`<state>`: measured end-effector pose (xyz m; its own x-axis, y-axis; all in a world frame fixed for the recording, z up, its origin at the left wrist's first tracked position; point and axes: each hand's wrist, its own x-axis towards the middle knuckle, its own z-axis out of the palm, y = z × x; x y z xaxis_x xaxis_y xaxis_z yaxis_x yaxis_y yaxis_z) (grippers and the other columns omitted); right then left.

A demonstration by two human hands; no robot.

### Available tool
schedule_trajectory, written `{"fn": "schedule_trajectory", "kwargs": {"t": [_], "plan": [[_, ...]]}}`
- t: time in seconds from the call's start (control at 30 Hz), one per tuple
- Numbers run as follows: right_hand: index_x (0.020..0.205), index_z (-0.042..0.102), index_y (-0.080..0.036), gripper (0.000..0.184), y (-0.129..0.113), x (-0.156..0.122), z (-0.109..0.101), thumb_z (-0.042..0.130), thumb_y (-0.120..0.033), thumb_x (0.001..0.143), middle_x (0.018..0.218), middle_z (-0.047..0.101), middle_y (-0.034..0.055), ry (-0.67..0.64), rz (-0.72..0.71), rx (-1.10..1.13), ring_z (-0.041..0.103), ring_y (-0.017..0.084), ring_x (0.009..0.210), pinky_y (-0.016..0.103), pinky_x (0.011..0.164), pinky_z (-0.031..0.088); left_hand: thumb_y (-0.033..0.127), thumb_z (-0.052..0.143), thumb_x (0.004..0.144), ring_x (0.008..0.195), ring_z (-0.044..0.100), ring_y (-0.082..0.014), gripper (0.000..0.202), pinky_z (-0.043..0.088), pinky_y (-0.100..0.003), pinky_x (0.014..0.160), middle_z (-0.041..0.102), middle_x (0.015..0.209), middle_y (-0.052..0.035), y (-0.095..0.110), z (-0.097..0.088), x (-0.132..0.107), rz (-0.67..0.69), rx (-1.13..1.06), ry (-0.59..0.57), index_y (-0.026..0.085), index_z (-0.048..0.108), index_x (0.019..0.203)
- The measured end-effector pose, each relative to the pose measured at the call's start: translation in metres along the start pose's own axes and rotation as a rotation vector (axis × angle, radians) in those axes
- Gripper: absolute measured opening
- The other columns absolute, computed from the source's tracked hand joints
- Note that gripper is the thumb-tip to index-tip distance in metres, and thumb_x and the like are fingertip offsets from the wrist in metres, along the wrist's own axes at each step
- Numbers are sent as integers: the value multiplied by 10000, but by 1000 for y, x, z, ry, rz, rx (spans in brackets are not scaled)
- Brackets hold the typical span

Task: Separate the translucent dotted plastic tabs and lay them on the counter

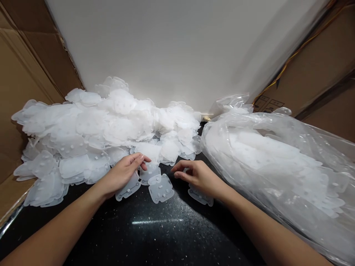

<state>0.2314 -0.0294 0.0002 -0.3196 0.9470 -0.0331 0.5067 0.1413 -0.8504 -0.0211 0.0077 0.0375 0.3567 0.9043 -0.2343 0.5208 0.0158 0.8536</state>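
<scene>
A large heap of translucent white plastic pads (105, 125) lies on the black speckled table (158, 236) against a white wall. My left hand (124, 171) rests palm down on the pads at the heap's near edge, fingers stretched forward and together. My right hand (195, 175) hovers just right of it, fingers loosely curled and apart, with nothing in them. A single pad (161, 188) lies flat between both hands. Another pad (201, 197) lies under my right wrist.
A big clear plastic bag (280, 162) stuffed with the same white pads fills the right side of the table. Cardboard boxes stand on the left (24, 74) and behind on the right (318, 66), with a yellow cable (294, 53) running across the right one.
</scene>
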Motion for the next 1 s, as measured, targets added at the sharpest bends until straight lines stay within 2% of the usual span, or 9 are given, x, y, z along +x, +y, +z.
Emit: {"fn": "schedule_trajectory", "kwargs": {"t": [0.13,0.23,0.37,0.53,0.67,0.77,0.83,0.97,1.0], "plan": [[1024,720,-216,231,2,2,6,554,-322,905,814,684,47,62,1,-132,533,160,615,305,596,412,547,414,927,610,458,-121,450,405,-273,615,615,864,-33,4,-2,-1,-17,-35,44,181,644,1052],[1075,706,-217,256,-6,1,15,611,-355,881,919,661,65,29,-23,-201,570,173,696,313,653,432,551,419,923,650,492,-136,449,417,-278,637,613,864,-36,4,-2,-1,1,-15,40,181,640,1051],[913,672,-204,139,-14,3,25,715,-241,786,901,634,36,6,-17,-230,567,166,744,275,643,404,558,479,898,927,585,-216,423,457,-324,816,650,993,-57,8,5,-6,30,8,-40,215,631,1093],[817,588,-192,33,-21,1,27,615,-192,838,672,570,-32,15,1,118,501,109,596,225,564,366,397,640,816,1186,513,-271,537,405,-365,982,599,1274,-72,8,20,-13,150,99,-255,289,499,1323],[977,612,-206,233,-41,-13,10,672,-381,835,721,581,-24,-51,2,324,540,123,635,231,579,401,336,578,830,1026,589,-271,337,413,-377,935,682,1080,-53,4,23,-8,153,217,-225,248,630,1151],[985,628,-204,236,-57,-13,-31,665,-390,845,702,588,-14,-112,11,394,561,132,651,249,621,436,351,621,783,935,607,-259,349,444,-352,869,685,982,-32,5,15,-4,137,216,-219,250,667,1113],[949,634,-203,178,-61,-3,-76,663,-349,851,689,585,-5,140,54,301,549,134,630,251,591,429,365,641,758,896,609,-250,367,453,-336,833,674,969,-29,7,9,-4,122,229,-167,254,682,1106],[916,593,-184,195,-53,24,-179,638,-366,862,835,593,43,1092,227,28,556,151,671,278,587,445,427,638,746,818,621,-238,372,466,-310,733,663,936,-30,10,3,-8,117,223,-64,242,689,1065],[946,574,-183,180,-48,28,-200,622,-340,871,915,588,64,1201,249,-5,572,172,759,297,639,462,434,638,738,795,625,-235,366,468,-302,698,664,917,-29,11,2,-9,116,206,-46,237,685,1043]]}}
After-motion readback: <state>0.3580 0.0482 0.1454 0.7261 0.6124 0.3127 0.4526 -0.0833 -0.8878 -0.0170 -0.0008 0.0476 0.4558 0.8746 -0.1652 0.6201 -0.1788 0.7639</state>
